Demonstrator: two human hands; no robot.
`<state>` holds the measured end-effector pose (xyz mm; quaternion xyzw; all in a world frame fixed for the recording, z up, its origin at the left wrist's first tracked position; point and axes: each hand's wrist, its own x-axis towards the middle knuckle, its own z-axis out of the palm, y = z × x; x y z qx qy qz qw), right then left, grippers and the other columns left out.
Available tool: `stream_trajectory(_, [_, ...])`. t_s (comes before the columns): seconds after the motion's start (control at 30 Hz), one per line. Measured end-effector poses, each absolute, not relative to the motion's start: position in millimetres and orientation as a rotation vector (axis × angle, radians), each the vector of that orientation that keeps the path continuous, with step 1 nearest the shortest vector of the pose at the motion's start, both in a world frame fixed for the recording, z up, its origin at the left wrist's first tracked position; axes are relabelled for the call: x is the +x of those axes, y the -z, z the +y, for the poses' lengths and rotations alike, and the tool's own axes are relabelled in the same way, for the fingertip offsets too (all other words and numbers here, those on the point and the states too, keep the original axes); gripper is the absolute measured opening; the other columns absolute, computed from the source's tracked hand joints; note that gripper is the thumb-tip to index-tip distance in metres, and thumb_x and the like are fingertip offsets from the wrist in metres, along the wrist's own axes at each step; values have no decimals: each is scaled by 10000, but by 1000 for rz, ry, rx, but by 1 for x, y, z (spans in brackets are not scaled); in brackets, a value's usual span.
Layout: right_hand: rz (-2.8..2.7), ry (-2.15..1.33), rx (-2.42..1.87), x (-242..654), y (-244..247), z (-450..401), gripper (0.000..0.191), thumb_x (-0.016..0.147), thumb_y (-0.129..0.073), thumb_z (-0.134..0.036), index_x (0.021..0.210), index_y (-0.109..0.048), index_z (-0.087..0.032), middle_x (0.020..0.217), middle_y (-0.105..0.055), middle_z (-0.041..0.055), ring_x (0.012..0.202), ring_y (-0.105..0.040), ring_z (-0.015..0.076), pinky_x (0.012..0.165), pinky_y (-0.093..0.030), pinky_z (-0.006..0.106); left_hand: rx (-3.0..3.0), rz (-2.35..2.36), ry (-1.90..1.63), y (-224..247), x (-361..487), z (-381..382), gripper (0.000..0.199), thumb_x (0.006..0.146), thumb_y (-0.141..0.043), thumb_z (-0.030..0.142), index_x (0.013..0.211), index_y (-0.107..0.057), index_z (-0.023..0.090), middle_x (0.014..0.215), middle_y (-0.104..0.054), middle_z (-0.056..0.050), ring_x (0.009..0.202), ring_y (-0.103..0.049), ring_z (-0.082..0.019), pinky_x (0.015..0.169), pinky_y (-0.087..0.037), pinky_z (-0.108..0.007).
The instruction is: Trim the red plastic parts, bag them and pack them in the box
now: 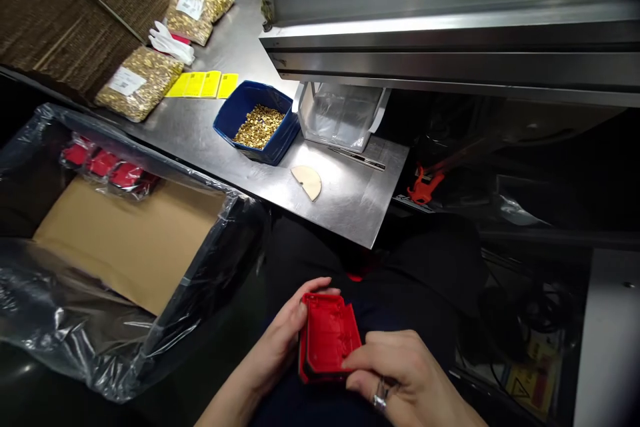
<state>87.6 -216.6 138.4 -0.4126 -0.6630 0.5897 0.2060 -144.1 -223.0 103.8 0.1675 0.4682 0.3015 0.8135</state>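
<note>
A red plastic housing [330, 337] with a black edge lies above my lap, its hollow side facing up. My left hand [287, 330] grips it along its left side, thumb on the rim. At the lower right corner, the thumb and forefinger of my right hand [395, 370] are closed at the rim; whether a small part is between them is hidden. On the metal table [350, 197], a blue bin [233, 113] holds many small brass-coloured pieces. A pale half-round disc [307, 181] lies in front of it.
A clear bin [343, 113] stands beneath a metal beam [450, 40]. Bags of brass pieces [145, 80], yellow cards [203, 85] and a white glove [171, 45] lie at the back left. A plastic-lined box [125, 240] holds wrapped red parts [125, 173]. An orange tool [425, 185] is right.
</note>
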Motion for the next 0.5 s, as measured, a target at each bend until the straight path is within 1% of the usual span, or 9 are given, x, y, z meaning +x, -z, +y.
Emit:
stream_trajectory(0.1, [-1507, -1862, -1252, 90, -142, -211, 303, 959, -644, -420, 807, -755, -183, 656, -619, 1, 575, -507, 103, 539, -347, 228, 661, 1100, -612, -107, -147, -217, 551, 1014, -514, 518, 1521, -454, 311, 1557, -487, -111, 1394, -487, -331, 1153, -392, -475])
stream_trajectory(0.13, [-1386, -1946, -1274, 92, -143, -210, 336, 941, -662, -448, 768, -742, -172, 635, -592, -3, 568, -472, 100, 535, -334, 229, 769, 1118, -605, -109, -148, -215, 531, 1020, -510, 501, 1518, -463, 322, 1572, -472, -102, 1426, -452, -331, 1175, -370, -478])
stream_trajectory(0.2, [-1140, -2091, -1334, 96, -143, -210, 387, 901, -705, -511, 747, -727, -157, 610, -536, -12, 566, -415, 94, 533, -311, 230, 955, 1103, -586, -115, -152, -210, 481, 1023, -494, 513, 1455, -557, 310, 1555, -497, -101, 1448, -425, -339, 1201, -339, -477])
stream_trajectory(0.27, [-878, -2161, -1424, 101, -142, -212, 417, 853, -748, -568, 794, -720, -156, 618, -509, -21, 558, -394, 89, 525, -294, 228, 1091, 1016, -570, -125, -156, -203, 525, 990, -490, 616, 1363, -654, 284, 1486, -566, -122, 1398, -484, -359, 1183, -366, -477])
stream_trajectory(0.33, [-653, -2188, -1469, 106, -140, -216, 445, 810, -779, -602, 847, -700, -165, 636, -517, -24, 538, -407, 88, 509, -285, 225, 1145, 893, -581, -136, -157, -197, 605, 894, -586, 707, 1310, -685, 279, 1401, -630, -135, 1294, -582, -368, 1114, -447, -474])
stream_trajectory(0.37, [-590, -2208, -1456, 108, -139, -217, 452, 799, -787, -607, 862, -692, -169, 646, -526, -22, 531, -413, 87, 503, -279, 223, 1149, 834, -590, -141, -157, -194, 607, 855, -661, 692, 1302, -683, 282, 1362, -658, -134, 1237, -626, -361, 1072, -488, -466])
stream_trajectory(0.43, [-602, -2268, -1368, 111, -135, -221, 445, 792, -802, -594, 852, -695, -166, 652, -531, -16, 542, -415, 86, 513, -278, 224, 1162, 767, -593, -149, -154, -190, 515, 830, -796, 519, 1276, -683, 287, 1278, -714, -118, 1145, -692, -326, 1005, -542, -427])
stream_trajectory(0.5, [-713, -2327, -1250, 112, -130, -223, 431, 795, -809, -577, 839, -721, -157, 666, -528, -5, 586, -419, 93, 546, -292, 232, 1200, 729, -637, -153, -150, -189, 468, 812, -847, 342, 1250, -694, 278, 1200, -757, -102, 1077, -734, -288, 949, -578, -364])
